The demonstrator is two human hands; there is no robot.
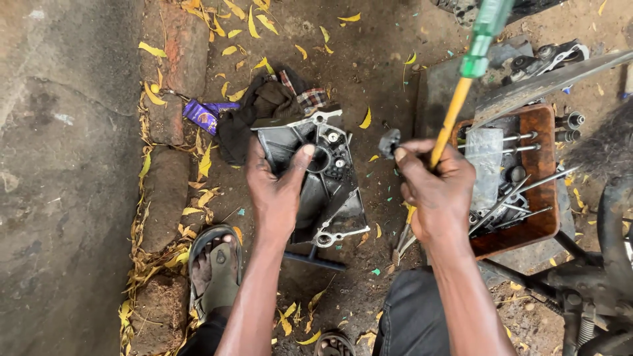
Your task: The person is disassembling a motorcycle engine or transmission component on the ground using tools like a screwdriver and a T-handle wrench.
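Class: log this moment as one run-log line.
left hand: grips engine cover | right hand: holds screwdriver, small black part | tray: bolts

Soft even daylight, faint shadows, screwdriver handle [486, 29] perhaps blurred

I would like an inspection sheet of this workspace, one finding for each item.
Surface: bare dirt ground strewn with yellow leaves.
Job's things: grey metal engine cover lying on the ground; screwdriver with yellow shaft and green handle; small dark part.
Clutter: dark rag behind the cover; purple wrapper; rusty tray of bolts and metal parts.
Grippers: left hand grips the cover's edge; right hand holds the screwdriver and pinches the small dark part.
Cables: nothing seen.
Surroundings: brick edging, sandalled foot, dark machine frame on the right.
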